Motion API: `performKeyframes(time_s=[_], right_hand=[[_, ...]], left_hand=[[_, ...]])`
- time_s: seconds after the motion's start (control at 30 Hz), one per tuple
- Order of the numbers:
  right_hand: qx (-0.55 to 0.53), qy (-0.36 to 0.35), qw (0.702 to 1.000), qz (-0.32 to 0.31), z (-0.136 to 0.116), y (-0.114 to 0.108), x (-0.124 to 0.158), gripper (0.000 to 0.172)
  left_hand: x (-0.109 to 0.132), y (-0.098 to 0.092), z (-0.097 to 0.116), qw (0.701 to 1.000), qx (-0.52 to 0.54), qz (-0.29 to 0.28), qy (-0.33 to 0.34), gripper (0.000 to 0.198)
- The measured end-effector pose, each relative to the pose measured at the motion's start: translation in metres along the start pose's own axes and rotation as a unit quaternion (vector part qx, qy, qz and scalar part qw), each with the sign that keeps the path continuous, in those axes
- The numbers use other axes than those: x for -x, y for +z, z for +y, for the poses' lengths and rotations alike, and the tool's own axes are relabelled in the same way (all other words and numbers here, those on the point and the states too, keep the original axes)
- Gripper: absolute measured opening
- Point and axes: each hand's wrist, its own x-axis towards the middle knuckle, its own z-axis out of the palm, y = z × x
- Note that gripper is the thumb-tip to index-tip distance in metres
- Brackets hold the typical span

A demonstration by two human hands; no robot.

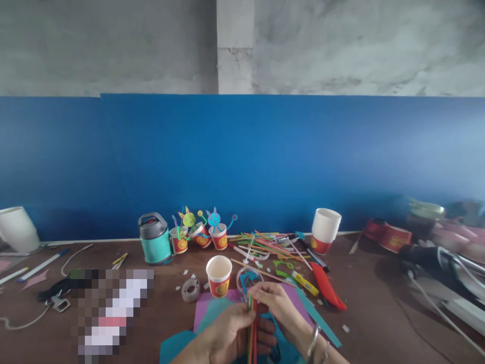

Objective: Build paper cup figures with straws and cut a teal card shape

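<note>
My left hand (229, 328) is closed around a few thin straws (252, 331), green and orange, held upright over the table's front. At their upper ends, my right hand (276, 302) pinches them between thumb and fingers; a silver bangle is on that wrist. Beneath both hands lie sheets of teal paper (217, 309) and purple paper (202, 307). A white and red paper cup (219, 275) stands upright just beyond. Right behind my fingers is a round clear container (260, 273) with blue pieces in it, partly hidden by my right hand.
Decorated paper cups (219, 236) stand at the back beside a teal flask (154, 240). Loose straws (265, 242), a tape roll (190, 290), a glue stick (305, 283), red scissors or cutter-like object (329, 288) and stacked cups (326, 227) surround the work area.
</note>
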Motion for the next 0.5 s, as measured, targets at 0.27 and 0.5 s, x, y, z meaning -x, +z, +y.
performKeyframes(time_s=[0.27, 0.5], right_hand=[[0.053, -0.040, 0.995, 0.079, -0.013, 0.006, 0.007, 0.053], [0.093, -0.085, 0.987, 0.104, -0.011, -0.006, -0.001, 0.048]], left_hand=[[-0.003, 0.002, -0.002, 0.995, -0.047, 0.063, 0.055, 0.045], [0.000, 0.005, 0.002, 0.996, -0.047, 0.061, 0.044, 0.049]])
